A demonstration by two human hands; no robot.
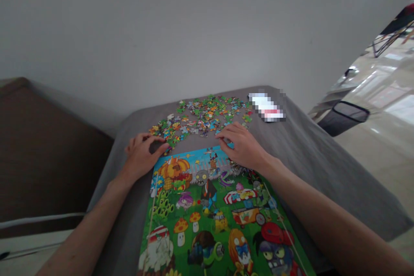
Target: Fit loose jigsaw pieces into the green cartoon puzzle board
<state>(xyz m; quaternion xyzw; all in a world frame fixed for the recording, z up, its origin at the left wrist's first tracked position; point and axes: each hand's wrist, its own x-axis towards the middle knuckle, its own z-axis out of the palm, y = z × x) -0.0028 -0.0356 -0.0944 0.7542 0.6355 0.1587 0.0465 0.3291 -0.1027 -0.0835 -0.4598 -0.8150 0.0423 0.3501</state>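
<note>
A jigsaw picture board [200, 211] of cartoon plants and zombies lies before me on a grey cloth. Loose jigsaw pieces [210, 110] are scattered in a pile beyond its far edge. My left hand [144, 153] is at the pile's left end, thumb and forefinger slightly apart beside some pieces. Over the board's far right part, my right hand [241, 144] has thumb and forefinger pinched at a small bluish jigsaw piece [217, 132]; the fingers partly cover it.
A phone [267, 108] with a lit, blurred screen lies right of the pile. The grey-covered table [310, 172] meets a pale wall [207, 30]. A brown wooden panel [42, 151] stands at left. On the floor at right is a dark bin [343, 118].
</note>
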